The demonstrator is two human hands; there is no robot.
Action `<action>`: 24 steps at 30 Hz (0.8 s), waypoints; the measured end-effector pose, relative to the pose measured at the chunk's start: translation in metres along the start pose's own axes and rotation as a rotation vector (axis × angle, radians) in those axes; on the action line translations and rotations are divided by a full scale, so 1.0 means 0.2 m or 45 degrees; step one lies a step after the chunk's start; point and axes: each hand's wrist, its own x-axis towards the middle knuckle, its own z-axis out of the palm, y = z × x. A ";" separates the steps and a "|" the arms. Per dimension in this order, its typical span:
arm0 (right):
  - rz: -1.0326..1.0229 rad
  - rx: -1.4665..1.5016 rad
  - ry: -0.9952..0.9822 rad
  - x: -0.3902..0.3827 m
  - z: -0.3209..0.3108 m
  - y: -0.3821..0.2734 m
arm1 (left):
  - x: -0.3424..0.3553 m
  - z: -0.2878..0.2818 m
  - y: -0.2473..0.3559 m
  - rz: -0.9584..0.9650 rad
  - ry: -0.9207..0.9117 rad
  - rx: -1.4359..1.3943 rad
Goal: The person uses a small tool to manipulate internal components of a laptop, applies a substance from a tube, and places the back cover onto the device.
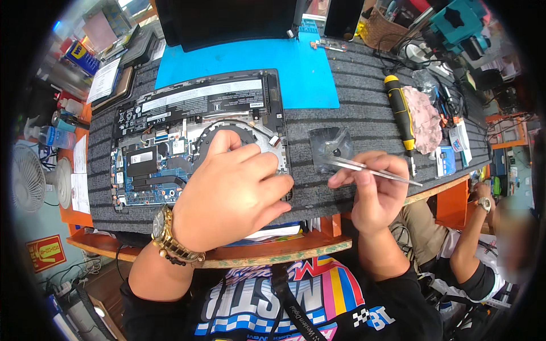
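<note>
Wore a black printed cloth shirt (270, 310). Held the bare left hand (239, 187), fingers bent, over a flat grey-black laptop (179, 131) on ribbed grey matting (367, 133), could not tell if pinching; pinched slim silver metal tweezers (392, 176) in the right hand (372, 196). Had already bared the long black battery (199, 102), not yet re-covered.

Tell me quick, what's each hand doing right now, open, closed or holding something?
Left hand: fingers curled over the opened laptop; whether it holds anything cannot be told.
Right hand: closed, holding tweezers.
</note>
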 end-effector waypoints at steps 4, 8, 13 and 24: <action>0.283 -0.050 0.208 0.22 -0.13 -0.07 | -0.02 0.01 -0.04 0.030 0.149 -0.013; 0.360 -0.294 0.153 0.63 -0.33 0.00 | 0.00 0.03 -0.06 0.037 0.236 -0.011; 0.511 -0.185 0.197 0.84 -0.42 0.28 | 0.01 0.02 -0.08 0.026 0.295 -0.007; 0.461 -0.263 0.139 0.80 -0.43 0.49 | 0.00 0.01 -0.05 -0.025 0.240 -0.039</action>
